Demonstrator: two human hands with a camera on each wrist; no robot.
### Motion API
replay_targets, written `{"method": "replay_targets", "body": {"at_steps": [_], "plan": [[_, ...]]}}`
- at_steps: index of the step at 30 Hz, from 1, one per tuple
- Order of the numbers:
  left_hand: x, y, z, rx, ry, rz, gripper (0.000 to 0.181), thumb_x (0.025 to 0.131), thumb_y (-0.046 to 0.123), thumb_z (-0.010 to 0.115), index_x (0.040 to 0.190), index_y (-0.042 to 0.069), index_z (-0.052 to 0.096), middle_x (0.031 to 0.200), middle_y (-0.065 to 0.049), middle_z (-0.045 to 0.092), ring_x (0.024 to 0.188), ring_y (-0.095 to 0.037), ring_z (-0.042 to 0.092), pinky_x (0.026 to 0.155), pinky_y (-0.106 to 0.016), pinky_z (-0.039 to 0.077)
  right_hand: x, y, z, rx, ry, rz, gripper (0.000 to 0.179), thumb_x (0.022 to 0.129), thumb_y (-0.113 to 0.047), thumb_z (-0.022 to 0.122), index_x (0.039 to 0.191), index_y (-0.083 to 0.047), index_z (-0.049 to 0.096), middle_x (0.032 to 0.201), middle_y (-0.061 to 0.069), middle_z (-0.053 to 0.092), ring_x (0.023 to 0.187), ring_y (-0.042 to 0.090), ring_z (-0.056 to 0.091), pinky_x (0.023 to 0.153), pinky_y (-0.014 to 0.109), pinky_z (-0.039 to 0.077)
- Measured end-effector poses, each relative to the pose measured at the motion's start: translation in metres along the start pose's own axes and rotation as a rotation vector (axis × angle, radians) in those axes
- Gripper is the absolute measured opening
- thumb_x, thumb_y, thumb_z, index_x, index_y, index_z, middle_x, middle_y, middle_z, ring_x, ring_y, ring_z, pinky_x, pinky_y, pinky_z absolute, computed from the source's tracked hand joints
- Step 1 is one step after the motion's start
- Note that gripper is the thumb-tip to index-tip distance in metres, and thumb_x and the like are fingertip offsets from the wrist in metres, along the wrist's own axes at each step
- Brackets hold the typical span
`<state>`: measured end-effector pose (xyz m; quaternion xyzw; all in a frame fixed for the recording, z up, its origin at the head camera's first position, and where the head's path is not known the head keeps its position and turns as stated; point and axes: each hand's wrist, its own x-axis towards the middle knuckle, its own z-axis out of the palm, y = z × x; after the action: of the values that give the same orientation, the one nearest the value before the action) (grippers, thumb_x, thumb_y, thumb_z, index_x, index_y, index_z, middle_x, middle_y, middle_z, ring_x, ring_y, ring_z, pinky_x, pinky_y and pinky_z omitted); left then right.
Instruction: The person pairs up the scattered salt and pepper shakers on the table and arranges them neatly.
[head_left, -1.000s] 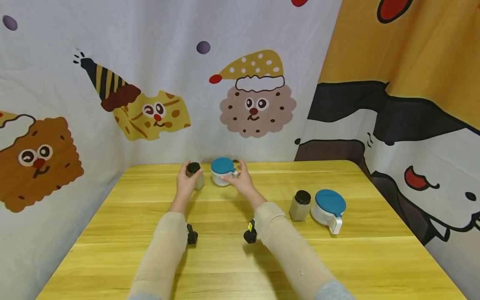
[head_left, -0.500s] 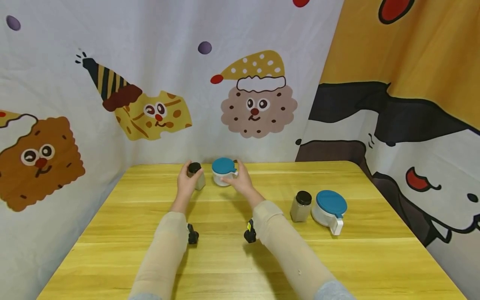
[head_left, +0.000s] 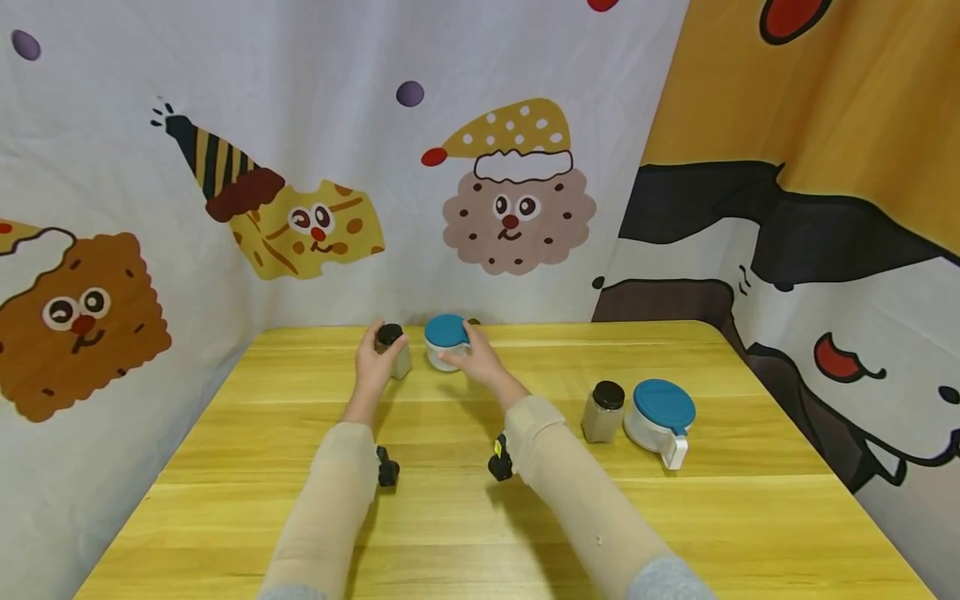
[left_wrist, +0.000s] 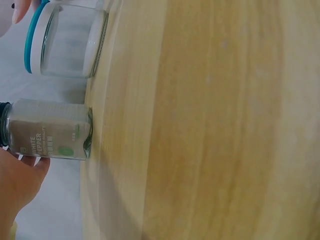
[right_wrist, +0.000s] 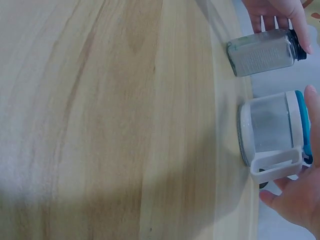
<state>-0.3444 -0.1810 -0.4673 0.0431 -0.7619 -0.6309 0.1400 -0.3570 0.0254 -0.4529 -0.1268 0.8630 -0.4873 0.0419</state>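
Near the table's back edge, my left hand [head_left: 370, 364] grips a small glass pepper jar [head_left: 403, 364] with a black cap. In the left wrist view a "white pepper" label shows on this pepper jar [left_wrist: 50, 132], which stands upright. Just right of it is a clear glass seasoning jar [head_left: 442, 357] with a blue lid and white handle. My right hand [head_left: 483, 360] holds that jar from its handle side. In the right wrist view a finger lies along the blue lid [right_wrist: 303, 122], and the thumb [right_wrist: 268, 199] is below the white handle [right_wrist: 276, 165].
A second black-capped jar [head_left: 603, 417] and a second blue-lidded jar [head_left: 660, 408] stand close together on the right of the wooden table [head_left: 435, 533]. A printed curtain [head_left: 322, 100] hangs right behind the table's back edge.
My right hand has shifted slightly, its raised finger coming down to the blue lid's edge. My left hand stays on the pepper jar, and the jars have not visibly moved.
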Motion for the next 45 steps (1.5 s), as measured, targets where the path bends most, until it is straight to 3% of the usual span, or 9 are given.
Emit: {"method": "replay_targets", "body": {"at_steps": [11, 16, 26, 38, 45], "plan": [[0.0, 0.0, 0.003, -0.033, 0.022, 0.007, 0.063, 0.092, 0.028, 0.066, 0.146, 0.007, 0.039, 0.144, -0.017, 0.04, 0.123, -0.033, 0.041, 0.101, -0.045, 0.035, 0.001, 0.008, 0.006, 0.047, 0.057, 0.033, 0.077, 0.092, -0.033, 0.066, 0.151, -0.008, 0.024, 0.154, 0.014, 0.025, 0.138, 0.031, 0.027, 0.108, 0.045, 0.028], [0.001, -0.001, 0.004, -0.048, 0.026, 0.01, 0.059, 0.095, 0.026, 0.063, 0.145, 0.004, 0.04, 0.146, -0.018, 0.038, 0.128, -0.034, 0.037, 0.104, -0.046, 0.032, 0.0, 0.01, 0.006, 0.063, 0.097, 0.049, 0.074, 0.092, -0.03, 0.067, 0.15, -0.009, 0.027, 0.152, 0.016, 0.029, 0.136, 0.032, 0.031, 0.106, 0.046, 0.031], [-0.001, 0.0, 0.003, -0.064, 0.021, 0.01, 0.055, 0.097, 0.025, 0.059, 0.144, 0.003, 0.04, 0.147, -0.019, 0.037, 0.13, -0.034, 0.037, 0.105, -0.046, 0.032, -0.001, 0.013, 0.005, 0.033, 0.137, 0.053, 0.065, 0.093, -0.026, 0.065, 0.147, -0.009, 0.032, 0.148, 0.018, 0.035, 0.133, 0.034, 0.036, 0.104, 0.046, 0.034], [-0.004, 0.002, 0.001, -0.041, 0.01, 0.002, 0.054, 0.098, 0.027, 0.057, 0.144, 0.004, 0.041, 0.146, -0.019, 0.037, 0.132, -0.033, 0.036, 0.105, -0.046, 0.032, 0.0, 0.022, 0.006, 0.017, 0.222, -0.028, 0.051, 0.093, -0.014, 0.064, 0.139, -0.007, 0.042, 0.141, 0.019, 0.045, 0.129, 0.033, 0.042, 0.104, 0.044, 0.035], [-0.004, 0.002, 0.0, -0.024, 0.013, 0.002, 0.053, 0.098, 0.027, 0.058, 0.143, 0.003, 0.042, 0.144, -0.021, 0.04, 0.128, -0.034, 0.039, 0.103, -0.046, 0.033, -0.001, 0.025, 0.004, 0.013, 0.225, -0.06, 0.05, 0.093, -0.01, 0.064, 0.138, -0.006, 0.043, 0.142, 0.016, 0.046, 0.13, 0.032, 0.041, 0.104, 0.044, 0.034]]}}
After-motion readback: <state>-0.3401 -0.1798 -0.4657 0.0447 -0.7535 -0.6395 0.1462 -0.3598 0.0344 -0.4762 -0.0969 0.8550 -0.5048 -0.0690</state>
